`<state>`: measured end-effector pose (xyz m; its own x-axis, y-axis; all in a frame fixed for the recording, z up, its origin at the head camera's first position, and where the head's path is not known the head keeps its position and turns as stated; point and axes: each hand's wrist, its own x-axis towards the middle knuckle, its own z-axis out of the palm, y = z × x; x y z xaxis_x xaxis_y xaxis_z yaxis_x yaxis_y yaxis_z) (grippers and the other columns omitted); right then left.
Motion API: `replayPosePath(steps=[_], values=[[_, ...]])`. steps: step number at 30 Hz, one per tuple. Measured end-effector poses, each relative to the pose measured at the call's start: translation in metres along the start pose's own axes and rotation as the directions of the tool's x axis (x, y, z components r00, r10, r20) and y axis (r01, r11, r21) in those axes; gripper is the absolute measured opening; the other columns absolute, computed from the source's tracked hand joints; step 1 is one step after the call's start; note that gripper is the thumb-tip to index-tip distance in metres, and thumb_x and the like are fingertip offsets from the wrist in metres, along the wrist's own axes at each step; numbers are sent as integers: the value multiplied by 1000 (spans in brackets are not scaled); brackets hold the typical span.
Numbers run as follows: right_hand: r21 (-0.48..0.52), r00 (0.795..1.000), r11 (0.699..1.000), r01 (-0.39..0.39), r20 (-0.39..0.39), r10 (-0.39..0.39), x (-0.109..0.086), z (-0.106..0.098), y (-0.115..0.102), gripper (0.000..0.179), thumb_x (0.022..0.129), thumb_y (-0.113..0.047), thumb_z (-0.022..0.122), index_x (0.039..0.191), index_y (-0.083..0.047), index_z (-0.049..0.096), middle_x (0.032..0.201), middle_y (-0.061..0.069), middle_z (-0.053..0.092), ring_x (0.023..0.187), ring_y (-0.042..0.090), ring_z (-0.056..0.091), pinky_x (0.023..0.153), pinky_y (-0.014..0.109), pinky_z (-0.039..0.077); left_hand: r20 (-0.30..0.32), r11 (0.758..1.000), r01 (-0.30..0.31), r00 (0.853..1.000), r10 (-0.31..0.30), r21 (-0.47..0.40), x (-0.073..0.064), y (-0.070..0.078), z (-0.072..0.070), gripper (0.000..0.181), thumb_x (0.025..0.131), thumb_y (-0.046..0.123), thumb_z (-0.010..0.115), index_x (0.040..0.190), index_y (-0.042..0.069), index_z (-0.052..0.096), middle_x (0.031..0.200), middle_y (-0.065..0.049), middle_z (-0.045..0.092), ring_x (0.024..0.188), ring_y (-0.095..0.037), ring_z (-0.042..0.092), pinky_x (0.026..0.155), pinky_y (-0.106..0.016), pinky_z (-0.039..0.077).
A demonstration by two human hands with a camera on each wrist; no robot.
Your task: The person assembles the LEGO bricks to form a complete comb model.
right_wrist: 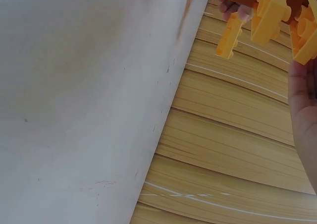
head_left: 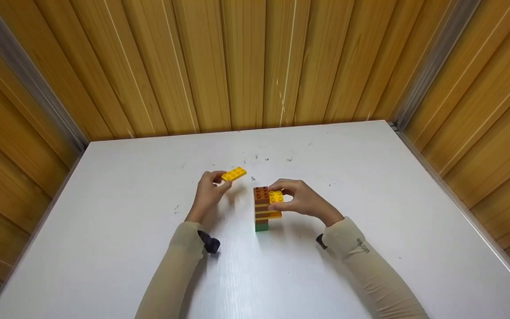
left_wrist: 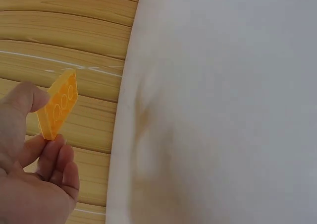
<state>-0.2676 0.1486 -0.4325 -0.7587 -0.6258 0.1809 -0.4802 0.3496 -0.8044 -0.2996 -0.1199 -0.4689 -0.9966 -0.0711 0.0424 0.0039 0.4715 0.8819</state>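
My left hand (head_left: 206,197) pinches a yellow toy brick plate (head_left: 234,174) between thumb and fingers, raised to the left of a brick tower (head_left: 261,208). In the left wrist view the hollow underside of that plate (left_wrist: 60,105) shows. The tower stands upright, brown and yellow layers over a green brick (head_left: 261,227). With thumb and fingers, my right hand (head_left: 306,199) grips a yellow studded plate (head_left: 276,196) jutting from the tower's upper right side. Another yellow plate (right_wrist: 268,18) juts out lower down, seen in the right wrist view.
The white tabletop (head_left: 148,266) carries small dark marks beyond the tower. Wood-patterned panels (head_left: 246,66) rise behind the table and at both sides. A dark strap device (head_left: 210,243) sits on the left wrist.
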Motion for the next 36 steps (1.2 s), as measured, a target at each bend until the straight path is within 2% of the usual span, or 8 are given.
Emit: replayPosePath(steps=[3, 10, 14, 18, 24, 31, 36], values=[[2, 1000, 1000, -7, -2, 7, 0, 0, 0, 42, 82, -30, 76, 118, -10, 65, 115, 4, 65, 105, 20, 57, 104, 46, 43, 8, 999, -51, 999, 51, -7, -3, 14, -6, 38, 86, 15, 68, 121, 1, 63, 111, -14, 54, 106, -29, 53, 96, -37, 45], [11, 1000, 1000, -17, -7, 17, 0, 0, 0, 43, 83, -32, 75, 119, -10, 66, 115, 4, 66, 104, 19, 58, 104, 48, 44, 61, 992, -118, 991, 121, -49, -16, 46, -14, 36, 86, 17, 68, 120, 5, 65, 109, -11, 54, 108, -29, 52, 99, -38, 44], [10, 999, 999, -37, -4, 37, 1, 0, 0, 45, 82, -34, 75, 119, -11, 66, 115, 3, 65, 104, 20, 58, 104, 47, 44, 115, 987, -151, 981, 156, -52, -25, 60, -15, 36, 87, 18, 68, 121, 8, 64, 111, -9, 55, 108, -27, 52, 100, -39, 44], [12, 999, 999, -43, 1, 43, 1, 0, -1, 45, 82, -34, 75, 119, -11, 66, 115, 3, 66, 106, 20, 58, 105, 48, 43, 166, 977, -203, 964, 210, -61, -36, 71, -16, 35, 88, 19, 68, 121, 9, 64, 110, -7, 56, 108, -26, 52, 100, -40, 43], [40, 999, 998, -51, 7, 50, 1, 1, -1, 43, 82, -30, 75, 118, -9, 65, 117, 4, 66, 109, 21, 59, 106, 47, 42, 221, 954, -291, 928, 301, -78, -50, 81, -15, 33, 88, 19, 67, 120, 9, 65, 107, -6, 55, 107, -26, 51, 100, -40, 42], [61, 999, 997, -36, 19, 35, 0, 1, -1, 53, 84, -29, 75, 130, -10, 58, 127, 4, 62, 112, 21, 58, 103, 44, 45, 289, 946, -313, 901, 324, -84, -61, 83, -12, 33, 87, 20, 69, 120, 14, 66, 106, -4, 54, 108, -21, 51, 103, -40, 42], [104, 1000, 994, -17, 24, 15, -1, 1, 2, 50, 84, -27, 75, 127, -8, 59, 125, 6, 63, 112, 21, 59, 105, 46, 43, 336, 940, -329, 879, 339, -90, -65, 78, -9, 36, 87, 25, 71, 121, 14, 65, 106, -4, 54, 110, -22, 51, 103, -43, 42]])
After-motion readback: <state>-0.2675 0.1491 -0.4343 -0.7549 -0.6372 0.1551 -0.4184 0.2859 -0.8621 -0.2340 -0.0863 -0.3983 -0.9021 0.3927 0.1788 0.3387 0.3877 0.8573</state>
